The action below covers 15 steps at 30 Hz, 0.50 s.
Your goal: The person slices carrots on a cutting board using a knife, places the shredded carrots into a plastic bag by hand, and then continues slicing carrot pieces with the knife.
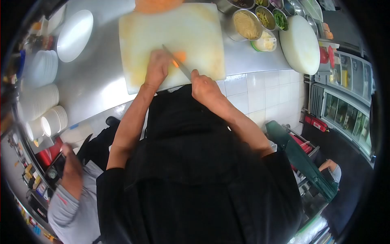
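Right hand (206, 88): fingers wrapped round the handle of the knife (184, 69)
Left hand (157, 68): blurred, near the knife; I cannot tell whether its fingers grip anything
Orange pieces (181, 55): beside the knife (on the cutting board (162, 28))

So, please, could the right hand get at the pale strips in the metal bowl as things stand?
Probably not freely: the right hand holds the knife, though the way to the pale strips in their bowl looks clear.

The person's bare forearms (243, 122) are pointing forward, left hand (158, 67) is showing blurred; right hand (205, 86) is gripping
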Motion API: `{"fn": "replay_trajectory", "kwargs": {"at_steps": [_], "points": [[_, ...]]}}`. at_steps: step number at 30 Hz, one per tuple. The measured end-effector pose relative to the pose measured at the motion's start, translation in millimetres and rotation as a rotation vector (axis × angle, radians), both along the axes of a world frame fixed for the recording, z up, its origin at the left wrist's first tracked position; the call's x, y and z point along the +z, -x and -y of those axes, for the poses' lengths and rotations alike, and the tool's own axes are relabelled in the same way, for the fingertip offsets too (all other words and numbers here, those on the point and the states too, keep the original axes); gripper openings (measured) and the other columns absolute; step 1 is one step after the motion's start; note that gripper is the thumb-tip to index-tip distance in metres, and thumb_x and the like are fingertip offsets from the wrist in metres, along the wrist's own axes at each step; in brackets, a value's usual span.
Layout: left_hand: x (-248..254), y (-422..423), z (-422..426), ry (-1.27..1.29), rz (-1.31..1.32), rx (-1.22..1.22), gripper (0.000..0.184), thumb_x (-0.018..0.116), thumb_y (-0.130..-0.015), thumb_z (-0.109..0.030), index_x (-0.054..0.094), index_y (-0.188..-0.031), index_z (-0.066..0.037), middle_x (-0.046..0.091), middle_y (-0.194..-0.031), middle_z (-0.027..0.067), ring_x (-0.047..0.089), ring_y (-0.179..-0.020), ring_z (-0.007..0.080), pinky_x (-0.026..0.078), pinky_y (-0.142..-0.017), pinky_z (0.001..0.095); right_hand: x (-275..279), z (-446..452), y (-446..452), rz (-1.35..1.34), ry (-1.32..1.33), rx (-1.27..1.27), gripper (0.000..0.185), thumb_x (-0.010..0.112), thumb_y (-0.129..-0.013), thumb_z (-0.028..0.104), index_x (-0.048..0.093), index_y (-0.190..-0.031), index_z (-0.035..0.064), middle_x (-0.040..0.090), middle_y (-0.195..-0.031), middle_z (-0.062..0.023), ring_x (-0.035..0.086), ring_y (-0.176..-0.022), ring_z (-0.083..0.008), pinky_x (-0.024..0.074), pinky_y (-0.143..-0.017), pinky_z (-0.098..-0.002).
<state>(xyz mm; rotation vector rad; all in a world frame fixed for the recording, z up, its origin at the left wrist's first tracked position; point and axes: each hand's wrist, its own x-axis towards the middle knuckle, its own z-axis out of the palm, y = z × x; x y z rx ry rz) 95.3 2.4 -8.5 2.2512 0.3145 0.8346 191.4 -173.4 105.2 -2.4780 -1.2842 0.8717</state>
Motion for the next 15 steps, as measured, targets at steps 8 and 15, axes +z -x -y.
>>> {"fn": "replay_trajectory", "kwargs": {"at_steps": [8,15], "points": [[-16,-4,-3,0.067,0.009,0.048,0.012,0.063,-0.083,0.007,0.065,-0.091,-0.001,0.052,-0.099,0.0119,0.059,-0.083,0.0241,0.050,-0.069,0.0309,42,6,-13,-0.087,0.073,0.017,0.015,0.051,-0.082,-0.002,0.048,-0.096,-0.0067,0.064,-0.079,-0.0296,0.065,-0.079,-0.0464,0.0521,-0.072,-0.0527],[-10,-3,-4,0.043,-0.019,0.046,0.011,0.064,-0.082,0.007,0.064,-0.091,-0.001,0.052,-0.098,0.0130,0.058,-0.080,0.0248,0.050,-0.068,0.0309,47,4,-9,-0.088,0.128,0.018,0.016,0.049,-0.083,-0.002,0.047,-0.098,-0.0074,0.063,-0.080,-0.0298,0.064,-0.081,-0.0473,0.0518,-0.074,-0.0525]]}}
